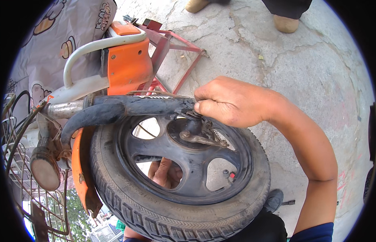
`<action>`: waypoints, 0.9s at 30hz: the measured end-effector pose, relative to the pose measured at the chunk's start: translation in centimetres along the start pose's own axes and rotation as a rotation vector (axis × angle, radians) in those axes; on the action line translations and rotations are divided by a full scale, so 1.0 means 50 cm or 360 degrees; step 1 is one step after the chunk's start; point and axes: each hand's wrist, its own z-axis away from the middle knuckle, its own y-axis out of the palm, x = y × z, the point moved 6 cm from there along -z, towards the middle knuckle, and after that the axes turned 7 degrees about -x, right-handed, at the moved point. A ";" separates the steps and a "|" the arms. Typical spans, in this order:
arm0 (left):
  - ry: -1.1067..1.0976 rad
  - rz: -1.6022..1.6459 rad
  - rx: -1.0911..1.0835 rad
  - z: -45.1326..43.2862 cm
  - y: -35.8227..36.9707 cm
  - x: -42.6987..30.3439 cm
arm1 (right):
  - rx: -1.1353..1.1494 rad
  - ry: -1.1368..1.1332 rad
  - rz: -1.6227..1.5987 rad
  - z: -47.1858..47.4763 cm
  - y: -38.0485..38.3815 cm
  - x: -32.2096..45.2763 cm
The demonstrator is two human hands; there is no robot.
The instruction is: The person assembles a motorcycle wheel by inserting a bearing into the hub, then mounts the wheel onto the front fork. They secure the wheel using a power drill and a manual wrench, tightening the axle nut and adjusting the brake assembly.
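Observation:
A two-wheeler's front wheel with a black rubber tyre (pixel 176 216) and dark cast rim fills the middle of the head view. My right hand (pixel 229 101) has its fingers closed at the lower end of the black front fork (pixel 145 104), by the axle; what lies between the fingertips is hidden. Just below them is a rusty brake lever arm (pixel 203 139) with a coil spring beside it on the hub. Behind the wheel, my left hand (pixel 166 174) shows through a rim opening, its fingers curled around something dark that I cannot make out.
An orange fender (pixel 80 175), a round lamp (pixel 45 169) and a wire basket (pixel 39 199) are at the left. A red metal stand (pixel 188 48) rests on the cracked concrete. Small parts (pixel 232 174) lie beyond the rim. Another person's shoes (pixel 285 24) are at the top.

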 end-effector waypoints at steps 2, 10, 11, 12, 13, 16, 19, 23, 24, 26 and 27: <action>-0.0033 -0.0056 -0.0006 0.005 0.002 -0.002 | 0.0117 0.0031 -0.0049 0.000 -0.008 -0.007; -0.0103 0.0272 -0.0071 -0.005 0.006 0.013 | -0.0008 -0.0049 -0.0243 0.006 -0.002 -0.001; -0.0041 0.0339 0.0046 -0.006 0.008 0.007 | -0.0023 -0.0045 -0.0204 0.004 0.001 0.000; -0.0027 0.0407 0.0113 -0.004 0.012 0.010 | -0.0019 -0.0039 -0.0135 0.003 0.001 0.000; -0.0028 0.0434 0.0147 -0.002 0.013 0.013 | -0.0030 -0.0058 -0.0051 0.002 0.000 0.002; -0.0053 0.0431 0.0197 0.004 0.014 0.017 | -0.0065 -0.0146 0.0088 0.005 0.005 0.015; -0.0080 0.0381 0.0270 0.004 0.018 0.011 | -0.0115 -0.0127 0.0234 0.008 0.009 0.021; -0.0033 0.0486 0.0381 -0.001 0.025 0.008 | -0.0165 -0.0058 0.0232 0.019 0.005 0.025; -0.0033 0.0507 0.0416 -0.002 0.026 0.010 | -0.0183 -0.0069 0.0291 0.021 0.005 0.029; -0.0011 0.0545 0.0465 -0.002 0.027 0.013 | -0.0218 -0.0095 0.0355 0.025 0.005 0.035; 0.0014 0.0563 0.0478 -0.003 0.028 0.014 | -0.0236 -0.0113 0.0362 0.026 0.004 0.038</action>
